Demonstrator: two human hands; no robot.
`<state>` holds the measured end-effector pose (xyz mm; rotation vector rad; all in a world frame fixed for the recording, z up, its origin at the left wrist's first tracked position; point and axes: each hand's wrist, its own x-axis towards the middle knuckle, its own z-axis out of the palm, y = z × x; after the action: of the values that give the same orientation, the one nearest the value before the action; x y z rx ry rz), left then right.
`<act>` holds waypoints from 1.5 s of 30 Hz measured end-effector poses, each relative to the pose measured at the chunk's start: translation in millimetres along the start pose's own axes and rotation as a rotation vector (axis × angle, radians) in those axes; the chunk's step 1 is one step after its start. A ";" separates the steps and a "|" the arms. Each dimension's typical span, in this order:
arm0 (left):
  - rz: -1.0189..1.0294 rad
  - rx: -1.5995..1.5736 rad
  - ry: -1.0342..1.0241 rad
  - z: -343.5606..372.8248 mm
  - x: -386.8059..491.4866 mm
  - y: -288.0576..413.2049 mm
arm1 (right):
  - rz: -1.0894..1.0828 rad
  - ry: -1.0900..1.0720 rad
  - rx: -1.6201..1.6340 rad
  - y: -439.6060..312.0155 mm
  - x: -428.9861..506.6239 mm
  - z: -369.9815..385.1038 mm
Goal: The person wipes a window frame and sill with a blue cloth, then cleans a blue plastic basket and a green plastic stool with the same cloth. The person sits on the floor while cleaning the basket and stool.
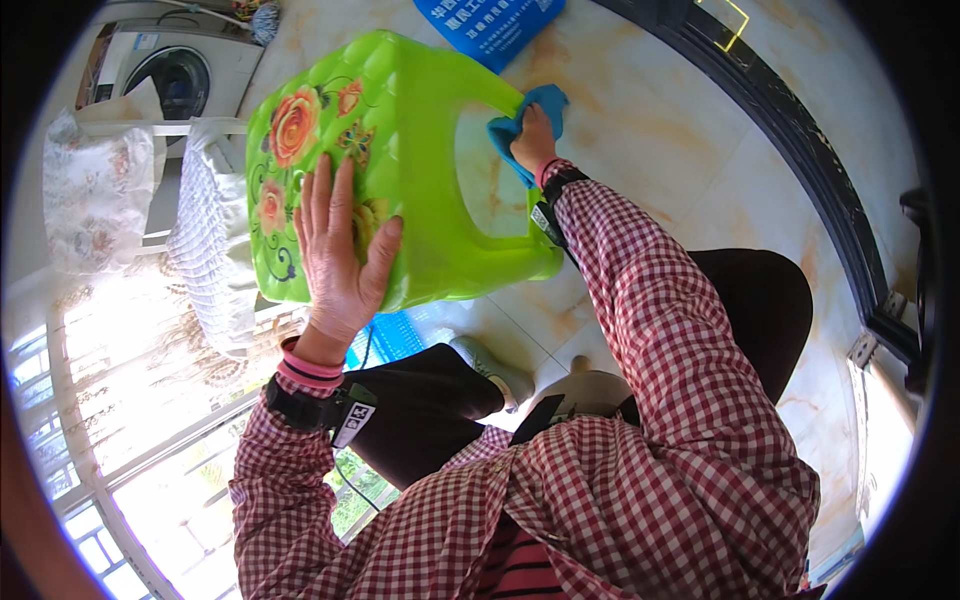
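Note:
A lime-green plastic stool is tipped on its side in front of me, its quilted seat facing left. Printed orange roses and a butterfly decorate that seat. My left hand lies flat against it, fingers spread and thumb at the seat's edge. Beyond the side opening, my right hand grips a blue cloth at one of the stool's legs. The cloth touches the leg, and part of it is hidden under my fingers.
A front-loading washing machine stands at the upper left, near a white textured cloth on a rack. A blue printed sheet bearing writing lies on the marble-patterned floor. A dark threshold strip curves along the right.

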<state>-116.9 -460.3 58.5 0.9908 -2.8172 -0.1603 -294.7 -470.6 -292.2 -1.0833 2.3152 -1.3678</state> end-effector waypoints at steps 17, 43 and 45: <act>-0.086 0.013 0.073 14.0 -7.6 -24.8 | -0.033 -0.006 1.013 -166.3 13.5 -80.6; -0.076 0.000 0.145 24.3 -10.7 -36.3 | 0.042 -0.371 0.762 -193.0 109.3 -82.7; -0.077 0.000 0.145 24.6 -10.8 -36.9 | 0.071 -0.383 0.758 -195.4 108.7 -87.4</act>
<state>-90.3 -480.8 27.6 1.0661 -2.6503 -0.0931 -324.6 -545.7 -66.2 -0.8887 1.3592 -1.6236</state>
